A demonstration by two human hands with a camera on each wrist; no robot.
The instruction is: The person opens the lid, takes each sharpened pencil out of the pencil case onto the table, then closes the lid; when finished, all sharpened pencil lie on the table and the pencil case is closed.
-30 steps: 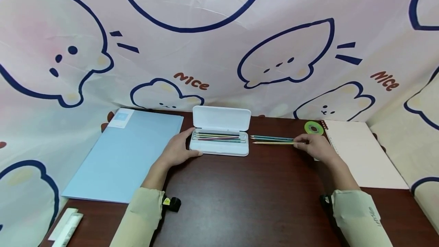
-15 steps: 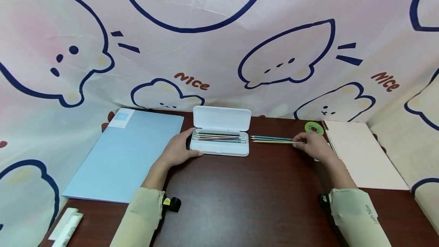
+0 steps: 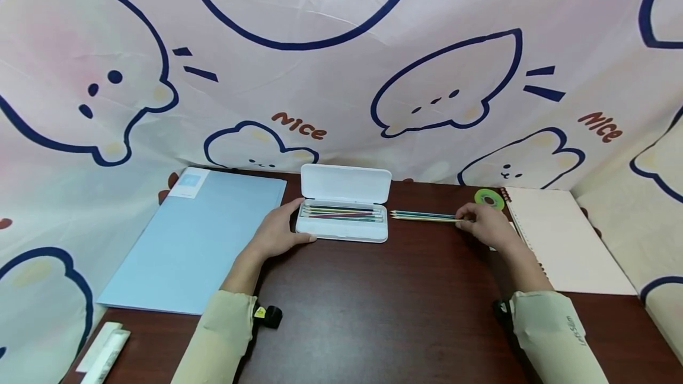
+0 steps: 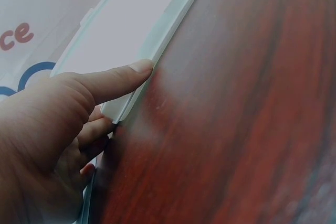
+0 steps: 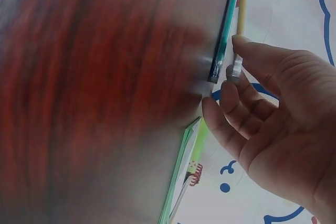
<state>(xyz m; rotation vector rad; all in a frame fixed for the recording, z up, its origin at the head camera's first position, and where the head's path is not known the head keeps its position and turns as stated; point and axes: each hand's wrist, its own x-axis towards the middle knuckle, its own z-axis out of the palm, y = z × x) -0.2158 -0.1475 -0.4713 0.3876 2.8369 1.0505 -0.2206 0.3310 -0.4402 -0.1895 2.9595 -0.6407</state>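
A white pencil case (image 3: 341, 232) stands with its lid up, and several pencils lie in its tray. My left hand (image 3: 274, 232) grips the case's left end, the thumb along its front edge and the fingers behind. In the right wrist view, my right hand (image 5: 278, 114) pinches a yellow pencil (image 5: 241, 3) near its eraser end between thumb and fingertips. A green pencil (image 5: 227, 27) lies on the table right beside it. From the head view, these pencils (image 3: 421, 215) point toward the case, and my right hand covers their back ends.
To the left lies a light blue folder (image 3: 197, 242), with white boxes (image 3: 104, 351) near the front corner. On the right are a spiral sketchbook (image 3: 571, 242) and a green tape roll (image 3: 488, 198). A printed cloth (image 3: 341, 88) hangs behind the table.
My right hand has shifted slightly, bringing the yellow pencil back against the green ones. My left hand and the case have stayed in place.
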